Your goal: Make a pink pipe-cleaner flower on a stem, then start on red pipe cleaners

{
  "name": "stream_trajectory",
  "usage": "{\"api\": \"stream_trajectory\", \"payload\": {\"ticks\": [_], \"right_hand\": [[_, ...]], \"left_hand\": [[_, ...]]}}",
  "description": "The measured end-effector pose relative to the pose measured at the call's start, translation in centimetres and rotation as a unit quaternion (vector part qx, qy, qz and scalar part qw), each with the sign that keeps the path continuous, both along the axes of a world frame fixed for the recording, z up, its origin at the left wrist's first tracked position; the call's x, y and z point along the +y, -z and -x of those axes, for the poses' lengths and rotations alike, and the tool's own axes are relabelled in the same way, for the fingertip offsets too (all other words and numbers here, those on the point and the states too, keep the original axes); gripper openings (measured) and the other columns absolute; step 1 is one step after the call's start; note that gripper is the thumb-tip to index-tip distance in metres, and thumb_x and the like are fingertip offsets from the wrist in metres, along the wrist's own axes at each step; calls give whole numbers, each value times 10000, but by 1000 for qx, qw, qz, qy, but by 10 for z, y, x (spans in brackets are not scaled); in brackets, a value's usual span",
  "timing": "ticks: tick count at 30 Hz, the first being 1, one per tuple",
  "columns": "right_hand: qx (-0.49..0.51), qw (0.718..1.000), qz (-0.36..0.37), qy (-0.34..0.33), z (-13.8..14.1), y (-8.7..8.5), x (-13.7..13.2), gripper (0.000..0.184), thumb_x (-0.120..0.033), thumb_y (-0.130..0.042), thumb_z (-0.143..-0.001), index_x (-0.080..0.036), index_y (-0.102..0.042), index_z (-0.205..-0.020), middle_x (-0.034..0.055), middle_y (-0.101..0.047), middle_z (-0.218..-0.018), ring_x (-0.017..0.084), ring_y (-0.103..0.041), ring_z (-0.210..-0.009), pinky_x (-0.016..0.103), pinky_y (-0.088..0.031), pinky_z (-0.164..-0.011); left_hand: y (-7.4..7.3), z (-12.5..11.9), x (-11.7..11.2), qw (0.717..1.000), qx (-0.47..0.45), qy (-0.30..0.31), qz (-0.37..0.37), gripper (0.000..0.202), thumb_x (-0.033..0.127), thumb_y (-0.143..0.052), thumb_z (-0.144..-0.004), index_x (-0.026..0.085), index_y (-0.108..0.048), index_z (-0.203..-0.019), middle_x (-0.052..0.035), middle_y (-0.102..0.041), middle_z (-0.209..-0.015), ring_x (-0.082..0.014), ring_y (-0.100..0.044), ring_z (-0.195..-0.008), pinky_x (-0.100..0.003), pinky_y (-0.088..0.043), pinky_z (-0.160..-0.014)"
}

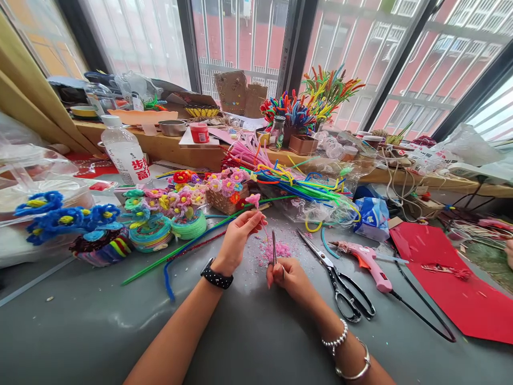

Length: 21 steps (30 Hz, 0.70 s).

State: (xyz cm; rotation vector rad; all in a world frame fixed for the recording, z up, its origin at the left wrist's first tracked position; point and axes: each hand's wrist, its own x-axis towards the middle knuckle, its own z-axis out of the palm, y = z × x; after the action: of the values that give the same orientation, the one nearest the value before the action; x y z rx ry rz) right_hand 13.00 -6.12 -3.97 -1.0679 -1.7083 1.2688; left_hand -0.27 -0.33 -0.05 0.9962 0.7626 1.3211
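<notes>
My left hand, with a black watch at its wrist, pinches a pink pipe cleaner flower whose thin stem hangs below the fingers. Just right of that stem, my right hand is closed around a small pair of scissors, blades pointing up and close together. Whether the blades touch the stem I cannot tell. Beneath and behind the scissors lies a heap of pink fuzz clippings. Farther right rest large black-handled scissors.
A pink glue gun and red sheets lie at the right. Pipe cleaner flower pots and a bottle stand left. Bundled pipe cleaners lie behind my hands, below the crowded windowsill. Part of another person's hand shows at the right edge.
</notes>
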Motion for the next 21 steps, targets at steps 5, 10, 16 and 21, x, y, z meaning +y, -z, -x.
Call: {"api": "stream_trajectory", "payload": {"ticks": [5,10,16,21], "right_hand": [[-43,999,-30,1,1,-2,-2,712,-771,-232,-616,-129,-523,-512,-30,-355,-442,75,-299,-433,215,-211,-422],[-112,992,-61,8,3,-5,-3,730,-767,-200,-624,-126,-533,-520,0,-447,-481,89,-370,-474,207,-255,-443],[-163,982,-93,39,3,-3,-3,622,-693,-312,-680,-134,-492,-477,-26,-395,-446,75,-326,-456,202,-233,-437],[-220,964,-117,91,4,1,-3,486,-579,-490,-669,-147,-452,-449,-53,-342,-423,64,-292,-441,203,-201,-427]], "left_hand": [[-3,-1,-2,1000,-6,6,5,132,285,-621,-651,161,-630,-693,7,-606,-667,-67,-491,-617,-177,-358,-596],[-4,-1,-3,1000,8,5,2,143,298,-623,-642,158,-632,-675,2,-614,-653,-74,-494,-599,-192,-361,-598],[-1,-1,-2,1000,14,-2,-6,148,296,-626,-640,156,-631,-689,-3,-611,-660,-80,-496,-612,-194,-368,-601],[0,-1,0,1000,-13,-11,-9,117,274,-621,-653,164,-626,-694,6,-609,-672,-70,-503,-632,-172,-366,-595]]}}
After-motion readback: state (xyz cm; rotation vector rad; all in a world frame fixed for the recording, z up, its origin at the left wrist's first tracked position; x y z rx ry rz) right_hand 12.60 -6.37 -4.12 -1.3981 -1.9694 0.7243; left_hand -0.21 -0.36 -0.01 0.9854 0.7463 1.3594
